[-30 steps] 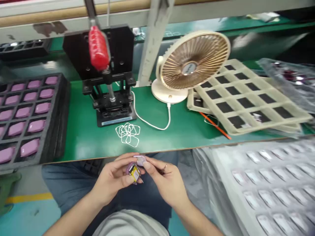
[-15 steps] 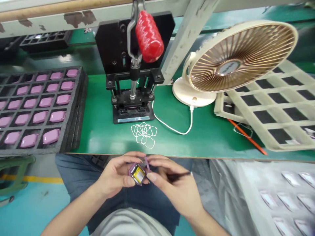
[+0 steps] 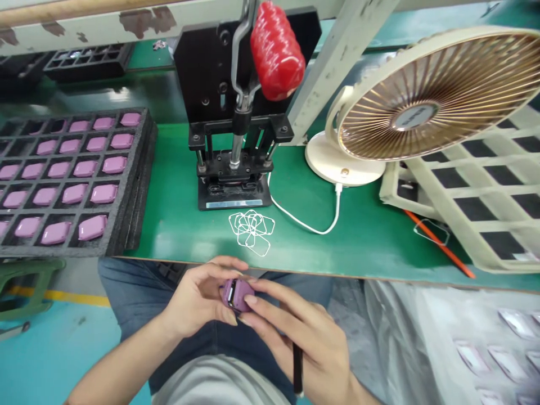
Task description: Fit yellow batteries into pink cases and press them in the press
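head cam: l hand (image 3: 196,298) grips small purple casing (image 3: 236,295), r hand (image 3: 299,332) pinches it too, black slim tool (image 3: 297,368) held at 6 o'clock; likely light, fragile, take by edges.

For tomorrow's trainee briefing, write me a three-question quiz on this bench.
1. True or false: the slim black tool is in the right hand.
2. Multiple choice: what is the left hand holding? A) a lilac casing B) a desk fan
3. Short answer: what colour is the grip on the hand press lever?

Key: 1 true; 2 A; 3 red.
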### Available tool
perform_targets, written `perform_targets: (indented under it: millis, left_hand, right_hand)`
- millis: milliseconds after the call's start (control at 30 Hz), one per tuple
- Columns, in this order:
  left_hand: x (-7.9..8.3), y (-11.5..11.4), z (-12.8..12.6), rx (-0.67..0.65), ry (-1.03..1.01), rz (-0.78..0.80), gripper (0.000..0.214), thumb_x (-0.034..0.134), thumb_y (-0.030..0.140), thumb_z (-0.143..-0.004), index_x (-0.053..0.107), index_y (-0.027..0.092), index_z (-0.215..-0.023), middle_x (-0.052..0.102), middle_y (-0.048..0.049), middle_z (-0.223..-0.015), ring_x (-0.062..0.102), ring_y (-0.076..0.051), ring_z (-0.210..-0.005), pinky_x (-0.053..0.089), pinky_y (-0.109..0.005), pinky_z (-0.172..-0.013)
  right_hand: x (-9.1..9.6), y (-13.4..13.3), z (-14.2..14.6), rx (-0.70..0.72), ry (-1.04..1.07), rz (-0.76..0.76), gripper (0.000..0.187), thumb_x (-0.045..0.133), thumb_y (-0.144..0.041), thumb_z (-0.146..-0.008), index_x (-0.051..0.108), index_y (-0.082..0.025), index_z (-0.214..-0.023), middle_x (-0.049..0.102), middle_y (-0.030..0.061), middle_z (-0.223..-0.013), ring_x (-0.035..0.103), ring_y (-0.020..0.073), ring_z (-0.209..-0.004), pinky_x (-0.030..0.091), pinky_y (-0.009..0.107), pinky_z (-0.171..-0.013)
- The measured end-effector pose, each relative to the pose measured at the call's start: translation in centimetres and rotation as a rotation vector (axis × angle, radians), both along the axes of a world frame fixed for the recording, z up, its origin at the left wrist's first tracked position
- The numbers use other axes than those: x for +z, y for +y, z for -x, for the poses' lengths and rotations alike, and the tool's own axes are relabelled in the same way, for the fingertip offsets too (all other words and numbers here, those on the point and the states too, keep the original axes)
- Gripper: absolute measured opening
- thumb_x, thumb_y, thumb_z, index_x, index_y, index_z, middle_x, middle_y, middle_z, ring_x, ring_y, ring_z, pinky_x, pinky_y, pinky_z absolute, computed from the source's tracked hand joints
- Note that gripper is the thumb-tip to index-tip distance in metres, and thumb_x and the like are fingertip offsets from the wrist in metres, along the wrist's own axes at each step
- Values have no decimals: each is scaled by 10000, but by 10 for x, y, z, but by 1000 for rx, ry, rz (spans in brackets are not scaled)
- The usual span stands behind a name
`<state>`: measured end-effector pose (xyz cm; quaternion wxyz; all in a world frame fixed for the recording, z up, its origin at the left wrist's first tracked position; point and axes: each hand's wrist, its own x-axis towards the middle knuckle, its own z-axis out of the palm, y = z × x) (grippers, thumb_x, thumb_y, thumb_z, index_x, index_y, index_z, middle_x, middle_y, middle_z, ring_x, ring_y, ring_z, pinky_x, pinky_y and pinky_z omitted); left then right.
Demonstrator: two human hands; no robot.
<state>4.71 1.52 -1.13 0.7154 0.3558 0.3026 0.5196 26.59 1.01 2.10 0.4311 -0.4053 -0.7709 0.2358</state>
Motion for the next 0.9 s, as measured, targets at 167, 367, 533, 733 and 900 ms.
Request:
perform_targets:
  millis: [167, 367, 533, 733, 900]
  left_hand:
    - [0, -2, -1, 21, -2, -16, 568, 1050, 236, -690, 837, 356, -1202, 708, -97, -1377, 734, -285, -1226, 640, -403, -992]
    - [2, -3, -4, 39, -18, -40, 573, 1047, 188, -688, 835, 338, -1199, 719, -88, -1344, 738, -264, -1219, 652, -369, -977]
    - [3, -2, -4, 63, -13, -52, 601, 1043, 124, -669, 838, 342, -1191, 733, -69, -1326, 749, -245, -1199, 666, -335, -960]
    - [7, -3, -3, 89, -31, -46, 578, 1021, 131, -714, 837, 339, -1221, 772, -53, -1337, 778, -255, -1199, 675, -343, -990]
    - [13, -15, -16, 147, 39, 59, 474, 860, 297, -955, 741, 275, -1413, 724, -143, -1477, 710, -314, -1349, 577, -428, -1159]
  right_hand:
    - [-3, 2, 1, 34, 35, -1, 279, 741, -225, -1052, 781, -302, -1317, 768, 73, -1331, 714, 99, -642, 635, 277, -629]
    - [1, 4, 1, 66, 14, -18, 234, 713, -223, -1071, 791, -266, -1287, 772, 96, -1320, 747, 125, -738, 635, 275, -663]
    - [-1, 3, 3, 79, -21, -82, 239, 691, -191, -1077, 776, -221, -1299, 770, 125, -1306, 783, 142, -851, 638, 247, -686]
    - [-16, 0, 4, 112, -140, -142, 368, 646, -116, -1058, 716, -184, -1412, 700, 186, -1429, 796, 211, -1067, 660, 293, -779]
    - [-25, 0, 14, 26, -141, -212, 344, 628, -82, -1061, 720, -176, -1379, 708, 173, -1413, 789, 212, -1108, 658, 288, -811]
